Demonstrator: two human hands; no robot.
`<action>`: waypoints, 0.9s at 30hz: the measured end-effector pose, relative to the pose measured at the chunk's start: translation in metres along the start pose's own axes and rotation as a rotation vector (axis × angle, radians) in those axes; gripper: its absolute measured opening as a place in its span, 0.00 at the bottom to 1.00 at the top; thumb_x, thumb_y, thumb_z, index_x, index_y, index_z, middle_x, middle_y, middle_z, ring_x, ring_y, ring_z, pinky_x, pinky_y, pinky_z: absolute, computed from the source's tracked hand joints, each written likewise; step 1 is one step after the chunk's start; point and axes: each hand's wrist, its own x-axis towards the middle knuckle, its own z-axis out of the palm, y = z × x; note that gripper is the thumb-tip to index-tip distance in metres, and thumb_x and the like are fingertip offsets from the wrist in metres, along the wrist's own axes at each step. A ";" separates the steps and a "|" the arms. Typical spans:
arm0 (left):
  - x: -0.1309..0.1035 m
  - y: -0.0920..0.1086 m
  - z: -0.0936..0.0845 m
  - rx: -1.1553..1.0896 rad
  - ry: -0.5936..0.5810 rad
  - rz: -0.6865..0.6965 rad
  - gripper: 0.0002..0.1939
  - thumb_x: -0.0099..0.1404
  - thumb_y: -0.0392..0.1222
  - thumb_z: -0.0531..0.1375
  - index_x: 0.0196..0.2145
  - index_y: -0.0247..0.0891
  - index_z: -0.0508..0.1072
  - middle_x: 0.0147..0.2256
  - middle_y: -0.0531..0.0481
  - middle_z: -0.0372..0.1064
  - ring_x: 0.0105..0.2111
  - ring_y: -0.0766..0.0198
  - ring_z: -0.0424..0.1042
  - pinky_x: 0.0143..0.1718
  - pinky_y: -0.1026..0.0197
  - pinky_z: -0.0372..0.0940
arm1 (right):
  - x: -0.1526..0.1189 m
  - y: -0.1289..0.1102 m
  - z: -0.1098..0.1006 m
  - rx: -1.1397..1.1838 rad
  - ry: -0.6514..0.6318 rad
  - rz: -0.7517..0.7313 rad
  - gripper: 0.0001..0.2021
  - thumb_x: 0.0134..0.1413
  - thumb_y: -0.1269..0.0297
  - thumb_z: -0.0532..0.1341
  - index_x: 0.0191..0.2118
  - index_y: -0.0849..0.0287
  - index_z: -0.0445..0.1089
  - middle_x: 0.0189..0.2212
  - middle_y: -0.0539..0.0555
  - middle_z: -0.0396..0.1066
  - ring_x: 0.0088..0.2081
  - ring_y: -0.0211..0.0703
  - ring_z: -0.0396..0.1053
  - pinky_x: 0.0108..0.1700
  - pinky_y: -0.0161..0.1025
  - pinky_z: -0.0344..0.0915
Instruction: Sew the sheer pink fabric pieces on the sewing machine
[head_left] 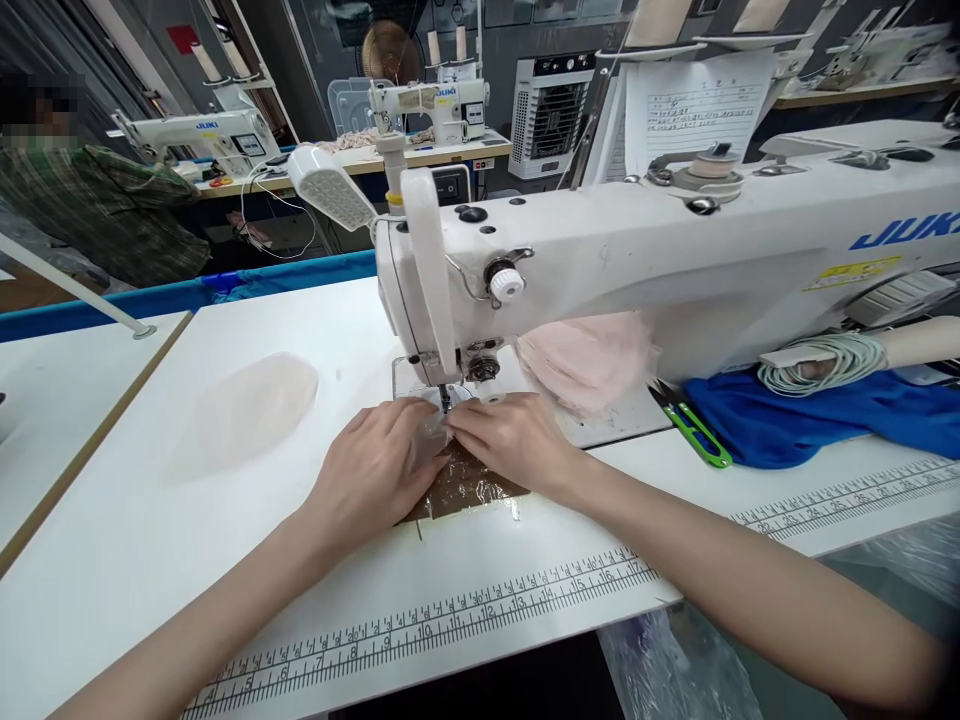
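Note:
Both hands are at the needle of a white JUKI sewing machine [615, 250], just in front of its presser foot [445, 398]. A small piece of sheer pale fabric [429, 440] lies between them. My left hand [379, 455] curves over the fabric's left side, with its thumb and fingers closing on it. From the right, my right hand [517, 440] pinches the fabric's edge with its fingertips close to the needle. Under the hands is a brown patch covered with shiny clear tape [476, 480]. The fingers partly hide the fabric and the foot.
A sheer oval piece [259, 410] lies left on the white table. Right of the needle are a pale pink fabric pile [589, 360], green thread snips [694, 425] and blue cloth [817, 415]. A printed ruler [450, 625] runs along the front edge. A person [97, 200] sits at back left.

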 end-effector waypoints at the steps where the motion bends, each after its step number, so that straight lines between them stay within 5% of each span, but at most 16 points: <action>1: 0.003 -0.001 0.001 -0.009 -0.048 -0.046 0.17 0.64 0.43 0.59 0.49 0.35 0.66 0.45 0.43 0.71 0.42 0.54 0.72 0.40 0.51 0.67 | 0.001 0.000 0.000 0.015 0.025 0.038 0.13 0.64 0.65 0.52 0.37 0.56 0.75 0.25 0.47 0.74 0.23 0.33 0.65 0.25 0.34 0.49; 4: 0.013 -0.002 0.008 -0.026 -0.116 -0.104 0.14 0.62 0.43 0.59 0.46 0.38 0.68 0.44 0.46 0.71 0.40 0.55 0.71 0.40 0.50 0.67 | 0.002 0.001 0.000 0.033 0.066 0.148 0.14 0.64 0.60 0.53 0.38 0.53 0.77 0.19 0.47 0.71 0.20 0.33 0.62 0.24 0.34 0.48; 14: 0.022 -0.003 0.031 0.007 0.028 -0.172 0.07 0.66 0.37 0.55 0.34 0.40 0.74 0.36 0.50 0.74 0.37 0.57 0.70 0.36 0.54 0.62 | 0.004 0.001 -0.001 0.053 0.076 0.219 0.15 0.63 0.58 0.54 0.34 0.54 0.78 0.19 0.47 0.71 0.20 0.34 0.63 0.24 0.34 0.47; 21: 0.011 0.001 0.021 0.038 0.079 -0.003 0.08 0.66 0.37 0.57 0.36 0.40 0.76 0.40 0.50 0.75 0.41 0.57 0.70 0.43 0.52 0.63 | -0.007 -0.003 -0.003 0.096 0.105 0.053 0.12 0.63 0.64 0.57 0.32 0.56 0.76 0.27 0.46 0.76 0.26 0.34 0.68 0.26 0.34 0.56; 27: -0.012 0.008 0.020 0.162 0.101 0.173 0.15 0.68 0.33 0.54 0.50 0.32 0.72 0.49 0.44 0.73 0.51 0.54 0.70 0.53 0.48 0.61 | -0.016 -0.011 -0.008 -0.168 0.079 -0.228 0.11 0.59 0.77 0.56 0.30 0.61 0.74 0.37 0.54 0.77 0.44 0.45 0.70 0.44 0.41 0.65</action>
